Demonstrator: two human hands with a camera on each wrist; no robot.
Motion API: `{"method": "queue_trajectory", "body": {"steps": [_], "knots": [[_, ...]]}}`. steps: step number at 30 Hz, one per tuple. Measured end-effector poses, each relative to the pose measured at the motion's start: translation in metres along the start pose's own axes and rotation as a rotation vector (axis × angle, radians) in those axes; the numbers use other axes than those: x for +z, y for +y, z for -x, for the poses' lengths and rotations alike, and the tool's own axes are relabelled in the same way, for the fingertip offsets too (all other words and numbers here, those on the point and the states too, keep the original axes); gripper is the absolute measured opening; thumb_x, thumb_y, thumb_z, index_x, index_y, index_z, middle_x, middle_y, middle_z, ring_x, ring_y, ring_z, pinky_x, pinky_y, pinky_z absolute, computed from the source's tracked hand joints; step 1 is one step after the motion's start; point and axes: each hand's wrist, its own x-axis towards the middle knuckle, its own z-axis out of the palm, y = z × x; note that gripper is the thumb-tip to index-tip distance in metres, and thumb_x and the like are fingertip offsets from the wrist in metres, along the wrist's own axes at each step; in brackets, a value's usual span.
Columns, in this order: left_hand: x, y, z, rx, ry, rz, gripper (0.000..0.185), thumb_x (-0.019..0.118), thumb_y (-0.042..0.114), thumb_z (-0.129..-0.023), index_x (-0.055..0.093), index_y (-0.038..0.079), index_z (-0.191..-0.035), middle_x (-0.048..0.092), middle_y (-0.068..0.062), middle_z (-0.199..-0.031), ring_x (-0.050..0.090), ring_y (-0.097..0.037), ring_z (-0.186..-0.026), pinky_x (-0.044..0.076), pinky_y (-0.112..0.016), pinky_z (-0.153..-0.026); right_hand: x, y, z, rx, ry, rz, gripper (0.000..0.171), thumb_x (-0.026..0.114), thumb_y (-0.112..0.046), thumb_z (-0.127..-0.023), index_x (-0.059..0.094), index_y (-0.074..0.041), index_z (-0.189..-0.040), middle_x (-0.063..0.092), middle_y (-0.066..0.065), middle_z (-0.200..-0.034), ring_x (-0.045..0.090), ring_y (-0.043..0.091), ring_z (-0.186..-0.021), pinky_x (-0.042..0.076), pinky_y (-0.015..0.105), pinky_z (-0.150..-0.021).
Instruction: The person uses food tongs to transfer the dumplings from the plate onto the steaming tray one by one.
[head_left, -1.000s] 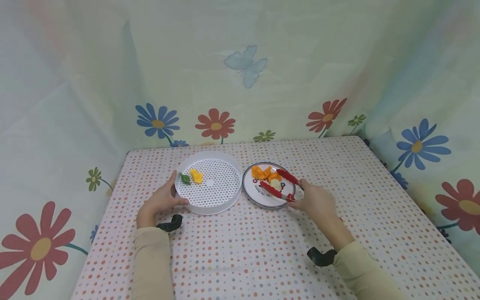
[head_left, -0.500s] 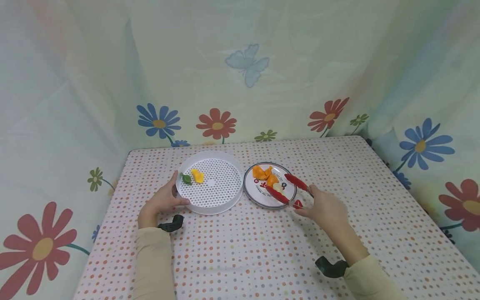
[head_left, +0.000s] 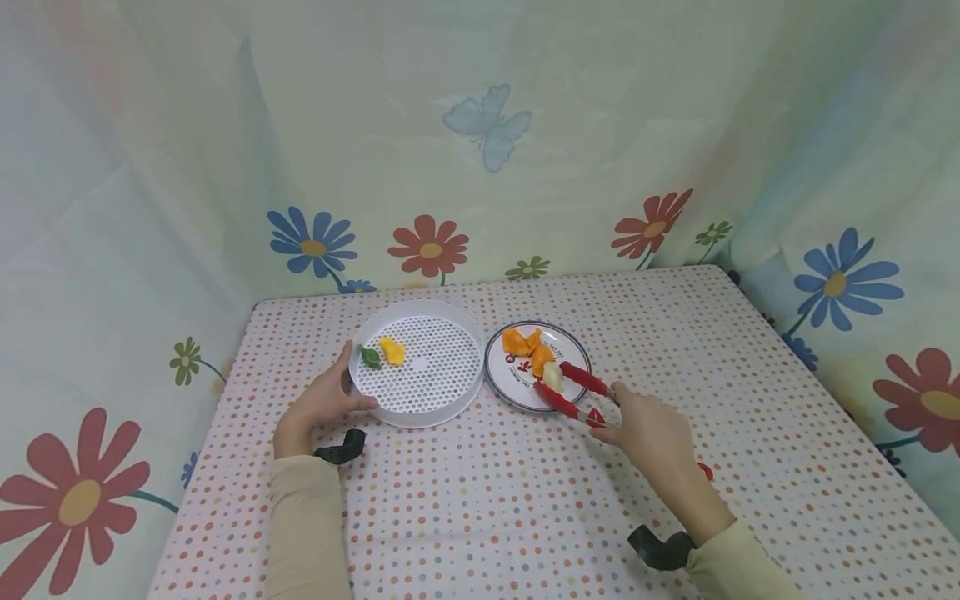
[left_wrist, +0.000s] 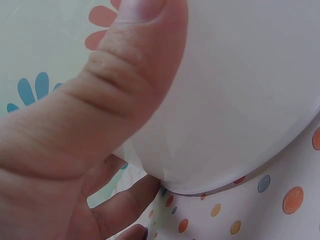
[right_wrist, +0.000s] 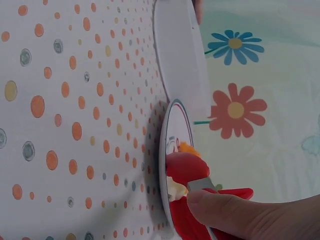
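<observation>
Red-tipped tongs (head_left: 556, 398), cream-white lump (head_left: 552, 377), round perforated white tray (head_left: 438, 379)

Probably a makeshift tabletop booth, flower-printed backdrop (head_left: 585, 150) on three sides, dotted tablecloth (head_left: 465, 517), wider room hidden

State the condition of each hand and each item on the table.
Left hand: gripping the white basket.
Right hand: holding the red tongs.
Red tongs: open, tips flanking the pale piece.
White basket: upright, green piece and yellow piece inside.
Plate: flat, bearing orange pieces and the pale piece.
</observation>
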Motion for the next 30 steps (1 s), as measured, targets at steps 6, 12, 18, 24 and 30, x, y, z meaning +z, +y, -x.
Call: {"method": "queue_trajectory", "body": {"steps": [6, 12, 18, 24, 30], "knots": [[0.001, 0.0, 0.0, 0.009, 0.006, 0.017, 0.133, 0.083, 0.043, -0.067, -0.015, 0.012, -0.151, 0.007, -0.014, -0.16, 0.01, -0.036, -0.147, 0.012, -0.057, -0.117, 0.004, 0.0, -0.001, -0.002, 0.018, 0.04, 0.071, 0.082, -0.033, -0.072, 0.052, 0.0, -0.127, 0.067, 0.018, -0.082, 0.047, 0.019, -0.055, 0.034, 0.024, -0.043], [0.001, 0.001, 0.001, 0.021, 0.004, 0.032, 0.13, 0.083, 0.039, -0.069, -0.014, 0.011, -0.151, 0.006, -0.013, -0.16, 0.01, -0.035, -0.147, 0.013, -0.056, -0.117, 0.006, 0.003, -0.002, -0.011, 0.025, 0.018, 0.072, 0.082, -0.032, -0.072, 0.052, 0.0, -0.129, 0.068, 0.017, -0.084, 0.046, 0.018, -0.057, 0.033, 0.024, -0.045], [0.002, 0.0, 0.003, 0.019, 0.002, 0.038, 0.13, 0.083, 0.039, -0.069, -0.014, 0.011, -0.152, 0.006, -0.013, -0.16, 0.011, -0.034, -0.147, 0.014, -0.054, -0.117, 0.005, 0.005, -0.003, -0.01, 0.019, 0.006, 0.072, 0.082, -0.032, -0.072, 0.052, -0.002, -0.13, 0.069, 0.017, -0.085, 0.049, 0.018, -0.058, 0.036, 0.024, -0.045], [0.0, 0.0, 0.001, 0.015, 0.006, 0.027, 0.131, 0.083, 0.042, -0.068, -0.014, 0.014, -0.152, 0.006, -0.012, -0.161, 0.009, -0.034, -0.147, 0.012, -0.055, -0.117, -0.005, 0.007, -0.003, -0.081, 0.125, -0.002, 0.068, 0.082, -0.032, -0.071, 0.054, -0.003, -0.126, 0.067, 0.011, -0.074, 0.046, 0.016, -0.053, 0.032, 0.024, -0.043], [-0.001, 0.002, -0.001, -0.003, 0.007, 0.007, 0.131, 0.083, 0.044, -0.068, -0.014, 0.013, -0.152, 0.007, -0.013, -0.16, 0.01, -0.034, -0.147, 0.012, -0.055, -0.117, -0.019, -0.005, -0.009, -0.145, 0.173, -0.006, 0.069, 0.08, -0.037, -0.074, 0.053, -0.005, -0.13, 0.066, 0.009, -0.07, 0.043, 0.015, -0.052, 0.027, 0.024, -0.041]]}}
